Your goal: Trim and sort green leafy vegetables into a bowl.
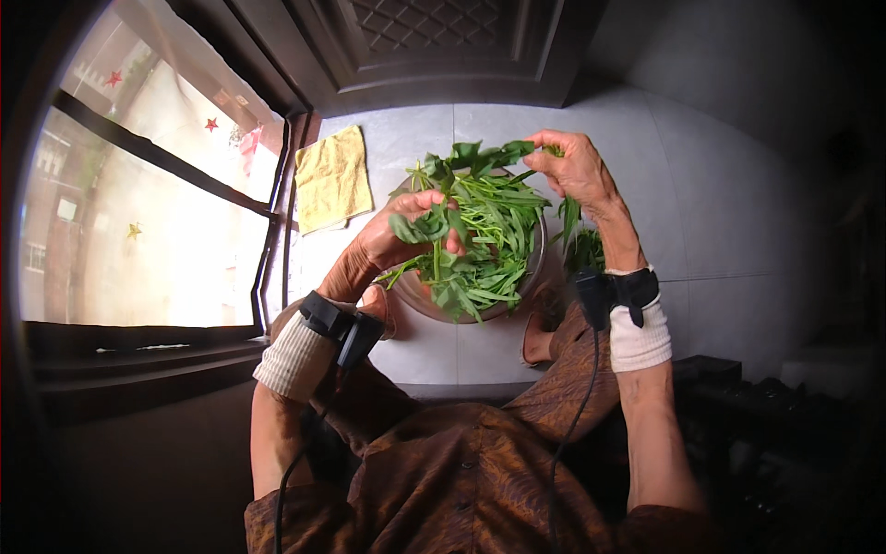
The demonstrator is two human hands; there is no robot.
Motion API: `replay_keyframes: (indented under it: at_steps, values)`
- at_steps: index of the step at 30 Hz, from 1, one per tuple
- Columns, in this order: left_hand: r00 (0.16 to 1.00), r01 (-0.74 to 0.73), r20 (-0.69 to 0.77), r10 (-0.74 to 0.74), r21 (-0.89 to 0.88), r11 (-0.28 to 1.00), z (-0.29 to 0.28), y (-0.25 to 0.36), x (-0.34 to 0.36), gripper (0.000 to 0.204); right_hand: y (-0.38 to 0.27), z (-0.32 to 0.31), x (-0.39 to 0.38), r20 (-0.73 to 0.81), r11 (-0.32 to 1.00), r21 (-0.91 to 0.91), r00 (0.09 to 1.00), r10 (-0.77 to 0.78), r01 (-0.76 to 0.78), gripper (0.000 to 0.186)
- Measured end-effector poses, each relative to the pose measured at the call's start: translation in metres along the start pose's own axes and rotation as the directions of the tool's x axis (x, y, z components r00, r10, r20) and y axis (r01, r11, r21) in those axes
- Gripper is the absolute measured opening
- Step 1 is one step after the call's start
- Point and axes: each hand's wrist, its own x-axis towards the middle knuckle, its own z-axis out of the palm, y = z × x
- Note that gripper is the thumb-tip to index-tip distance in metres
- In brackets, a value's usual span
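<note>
Fingers (552,141) nearly together around leafy greens (491,157)

Harsh glare from the left window (171,185), deep shadow rightward, fisheye-bent edges.

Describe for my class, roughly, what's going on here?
A person is handling leafy greens with both hands over a round bowl heaped with them. The left hand holds a sprig; the right hand, farther out, pinches some leaves. A yellow cloth lies to the left.
</note>
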Motion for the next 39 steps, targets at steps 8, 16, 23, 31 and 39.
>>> replay_keyframes:
  at_steps: [8,16,23,31,39]
  values:
    - [0.992,0.125,-0.039,-0.12,0.209,0.97,0.007,0.007,0.003,0.023,-0.011,0.013,-0.004,0.218,0.977,0.213,0.976,-0.027,-0.021,0.014]
    - [0.987,0.135,-0.12,-0.11,0.228,0.964,-0.007,0.007,-0.005,0.015,-0.017,-0.007,-0.011,0.128,0.81,0.577,0.991,0.036,-0.104,0.045]
    - [0.981,0.13,-0.165,-0.099,0.189,0.973,-0.011,0.006,-0.002,0.014,-0.028,0.001,-0.015,0.307,0.865,0.461,0.95,0.052,-0.196,0.035]
    - [0.978,0.171,-0.155,-0.138,0.225,0.959,-0.008,0.007,-0.004,0.014,-0.036,0.0,-0.024,0.299,0.793,0.596,0.952,-0.068,-0.13,0.015]
    - [0.98,0.169,-0.129,-0.149,0.167,0.971,-0.004,0.003,-0.002,0.012,-0.029,-0.003,-0.021,0.295,0.756,0.633,0.955,-0.039,-0.164,0.011]
